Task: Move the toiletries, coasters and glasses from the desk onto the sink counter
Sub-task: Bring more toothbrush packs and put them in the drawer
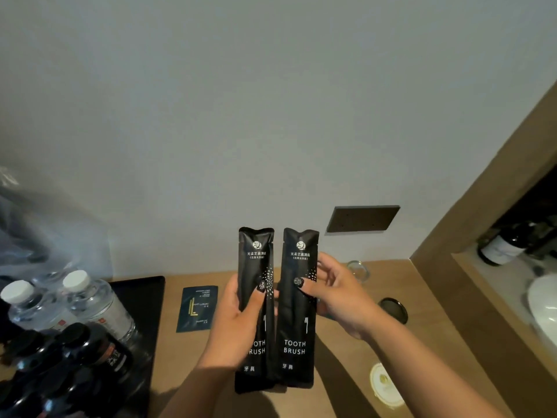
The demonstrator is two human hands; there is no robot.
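1. Two black toothbrush packets, held upright side by side above the wooden surface (346, 351), their long edges touching or nearly so; both printed "TOOTH BRUSH" in pale letters with a round emblem near the top.
2. Left toothbrush packet (256, 267): gripped by the left hand (238, 321), fingers curled behind it and the thumb pressed across its front at mid-height.
3. Right toothbrush packet (298, 327): pinched by the right hand (337, 297), thumb on the front, fingers spread behind the packet's right edge.
4. Dark blue sachet (197, 307) with gold lettering, flat on the surface, just left of the left toothbrush packet.
5. Clear glass (358, 271), on the surface beyond the right hand, near the wall (partly hidden by the fingers).
6. Dark round coaster (393, 310), flat on the surface, right of the right hand's wrist.
7. Pale round coaster (385, 384), flat on the surface, right of the lower end of the right toothbrush packet.
8. Black tray (144, 297), at the left of the surface, well left of the packets. It carries two clear water bottles (90, 300) with white caps and several dark bottles (90, 354) nearer the camera.
9. Dark wall plate (363, 218), on the grey wall above and right of the packets.
10. Sink counter (482, 273), far right past a wooden partition, with a white basin (542, 309) and a dark labelled bottle (506, 245) behind it.
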